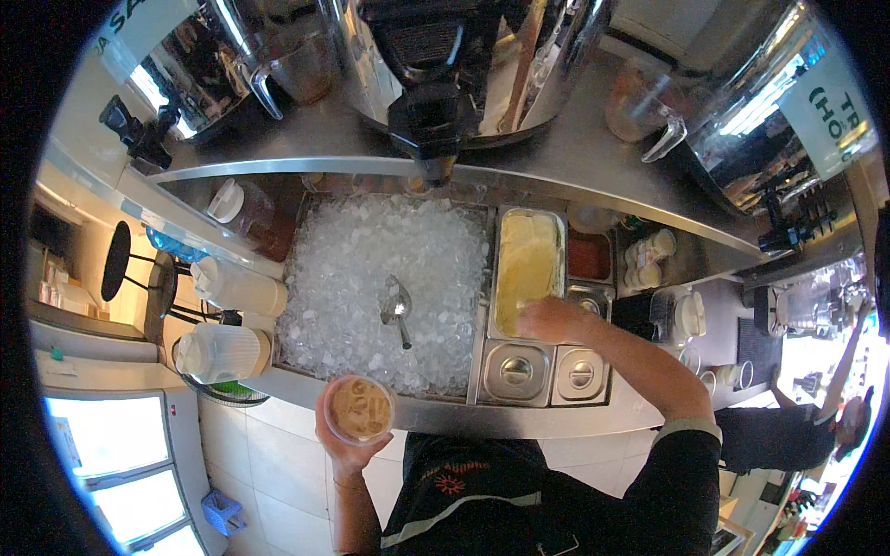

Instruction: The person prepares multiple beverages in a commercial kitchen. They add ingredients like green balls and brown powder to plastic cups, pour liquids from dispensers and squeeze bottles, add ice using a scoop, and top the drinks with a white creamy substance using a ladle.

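My left hand (335, 429) is wrapped around a clear plastic cup (360, 411) of milky brown drink with ice, held at the counter's front edge. Over the near end of a steel pan of pale yellow cream or custard (530, 264) reaches my right hand (560, 321). Its fingers are blurred, and whether they hold anything cannot be seen. A metal ice scoop (398, 313) lies on the crushed ice (361, 243) in the bin, left of that pan. Two lidded steel pans (514, 373) sit just below my right hand.
Large steel dispensers (445, 104) stand on the shelf behind, one spout overhanging the ice. White-lidded jugs (226, 351) line the left side. A pan of red contents (589, 254) and small white-topped jars (653, 257) are at right. A co-worker (786, 431) stands far right.
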Demonstrator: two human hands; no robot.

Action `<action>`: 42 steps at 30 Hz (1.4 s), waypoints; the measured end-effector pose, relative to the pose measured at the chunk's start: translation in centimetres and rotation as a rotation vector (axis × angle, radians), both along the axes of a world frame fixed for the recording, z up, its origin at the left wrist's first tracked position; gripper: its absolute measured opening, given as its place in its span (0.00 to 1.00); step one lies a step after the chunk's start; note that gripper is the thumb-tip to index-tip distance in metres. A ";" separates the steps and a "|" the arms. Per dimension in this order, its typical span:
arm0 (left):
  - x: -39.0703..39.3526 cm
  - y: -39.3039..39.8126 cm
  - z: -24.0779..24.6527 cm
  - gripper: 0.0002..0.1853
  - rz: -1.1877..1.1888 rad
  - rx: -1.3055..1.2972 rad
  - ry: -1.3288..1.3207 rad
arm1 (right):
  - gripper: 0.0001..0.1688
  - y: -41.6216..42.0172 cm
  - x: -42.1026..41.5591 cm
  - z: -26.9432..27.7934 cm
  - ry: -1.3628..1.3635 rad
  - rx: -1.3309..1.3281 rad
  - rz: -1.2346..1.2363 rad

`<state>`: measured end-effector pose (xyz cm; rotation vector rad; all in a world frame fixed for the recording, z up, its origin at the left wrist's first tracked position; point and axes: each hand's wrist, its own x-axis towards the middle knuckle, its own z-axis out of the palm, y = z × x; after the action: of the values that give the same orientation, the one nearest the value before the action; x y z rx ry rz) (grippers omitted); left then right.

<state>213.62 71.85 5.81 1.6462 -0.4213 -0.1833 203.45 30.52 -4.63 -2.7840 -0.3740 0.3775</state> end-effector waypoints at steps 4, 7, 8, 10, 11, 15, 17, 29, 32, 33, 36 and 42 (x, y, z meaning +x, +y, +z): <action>-0.2 0.7 -0.4 0.58 0.020 0.033 -0.030 | 0.13 -0.7 1.3 2.2 -0.015 -0.122 -0.159; 0.2 0.4 0.0 0.58 -0.006 0.023 -0.027 | 0.14 -0.2 -1.1 -4.4 -0.072 -0.228 0.185; 0.2 0.6 0.0 0.58 -0.010 0.024 -0.032 | 0.14 0.1 -1.8 -6.5 -0.102 -0.250 0.366; -0.4 1.6 -0.5 0.59 0.048 0.029 -0.012 | 0.09 0.3 1.3 0.0 -0.002 -0.145 0.070; -0.6 2.0 -0.7 0.59 0.069 0.024 0.004 | 0.08 0.5 2.2 2.8 0.052 -0.100 -0.091; 0.0 1.9 -0.5 0.58 0.039 0.003 -0.005 | 0.10 0.4 0.4 -0.8 -0.158 -0.162 0.047; 0.3 2.1 -0.8 0.58 0.028 0.006 -0.028 | 0.09 2.0 -0.1 -1.1 -0.119 -0.054 0.219; -0.4 2.6 -0.8 0.57 0.055 -0.026 -0.003 | 0.11 0.7 3.0 2.8 0.079 -0.086 -0.200; 0.1 2.3 -0.8 0.58 0.012 -0.028 -0.036 | 0.10 0.5 -1.0 -3.9 -0.086 -0.613 0.349; 0.2 2.3 -1.0 0.58 0.012 -0.027 -0.048 | 0.10 0.8 -0.9 -3.5 -0.059 -0.587 0.389; -0.1 3.0 -0.6 0.58 0.033 0.008 -0.021 | 0.10 2.9 2.1 4.8 0.196 -0.020 -0.043; 0.3 2.6 0.1 0.58 0.036 -0.051 -0.010 | 0.09 2.2 -0.1 0.6 -0.172 -0.137 0.120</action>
<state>213.93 74.41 5.87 1.6040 -0.4008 -0.1359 203.34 32.73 -4.01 -2.9462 -0.5783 0.1980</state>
